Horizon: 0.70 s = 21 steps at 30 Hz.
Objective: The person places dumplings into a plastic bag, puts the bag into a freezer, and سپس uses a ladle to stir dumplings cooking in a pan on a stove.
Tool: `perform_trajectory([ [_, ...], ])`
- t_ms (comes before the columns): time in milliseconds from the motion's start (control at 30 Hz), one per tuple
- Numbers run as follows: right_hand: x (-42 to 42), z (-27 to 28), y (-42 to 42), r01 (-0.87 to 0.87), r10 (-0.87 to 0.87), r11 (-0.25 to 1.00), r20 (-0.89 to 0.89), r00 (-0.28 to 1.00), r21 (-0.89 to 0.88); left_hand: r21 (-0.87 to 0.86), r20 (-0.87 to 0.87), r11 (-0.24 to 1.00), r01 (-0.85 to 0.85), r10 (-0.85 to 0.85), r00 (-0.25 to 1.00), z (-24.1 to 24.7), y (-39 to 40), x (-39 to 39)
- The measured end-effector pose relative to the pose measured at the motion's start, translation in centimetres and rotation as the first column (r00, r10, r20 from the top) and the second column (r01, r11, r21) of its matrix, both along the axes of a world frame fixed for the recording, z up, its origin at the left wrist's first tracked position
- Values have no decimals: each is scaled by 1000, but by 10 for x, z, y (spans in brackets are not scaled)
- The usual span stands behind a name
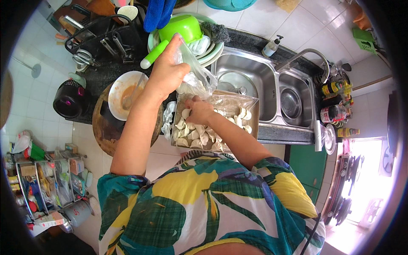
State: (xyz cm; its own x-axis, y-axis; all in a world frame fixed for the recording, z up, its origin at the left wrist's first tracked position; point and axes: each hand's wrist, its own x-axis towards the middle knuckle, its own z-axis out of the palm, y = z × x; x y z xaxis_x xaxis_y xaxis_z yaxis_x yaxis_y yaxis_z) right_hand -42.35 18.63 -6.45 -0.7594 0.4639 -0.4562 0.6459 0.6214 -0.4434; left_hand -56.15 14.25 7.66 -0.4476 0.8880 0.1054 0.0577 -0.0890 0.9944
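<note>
My left hand (170,71) grips the upper edge of a clear plastic bag (194,73), holding it up over the far left corner of a shallow box (255,110). Pale dumplings show through the lower part of the bag. Several folded dumplings (194,135) lie in the box on clear plastic film. Low in the box, my right hand (200,111) reaches down just below the bag, its fingertips at the dumplings; whether it holds one I cannot tell. Left of the box, a white bowl (116,95) with orange-brown residue and a utensil rests on a round wooden board (102,130).
A double steel sink (267,68) with a curved faucet (314,51) lies to the right. Behind the bag stand stacked plates (220,52) and a green plastic pot (180,28). A black utensil rack (95,38) and a dark basket (70,98) stand left.
</note>
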Motion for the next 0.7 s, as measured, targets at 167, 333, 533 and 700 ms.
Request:
perform_trajectory([
  [167,16,-24,11,-38,18,996,-240,971,-78,-72,-1,997,43,-43,999,-5,9,14],
  [333,41,-13,21,-5,-129,960,-461,878,-280,-93,29,993,70,-68,997,-14,15,19],
  [533,96,36,39,-35,-594,430,-311,742,-902,-147,63,985,89,-81,995,-30,13,16],
  [700,91,44,57,-302,-767,189,-332,549,-934,-209,-454,977,40,-133,881,-76,5,12],
])
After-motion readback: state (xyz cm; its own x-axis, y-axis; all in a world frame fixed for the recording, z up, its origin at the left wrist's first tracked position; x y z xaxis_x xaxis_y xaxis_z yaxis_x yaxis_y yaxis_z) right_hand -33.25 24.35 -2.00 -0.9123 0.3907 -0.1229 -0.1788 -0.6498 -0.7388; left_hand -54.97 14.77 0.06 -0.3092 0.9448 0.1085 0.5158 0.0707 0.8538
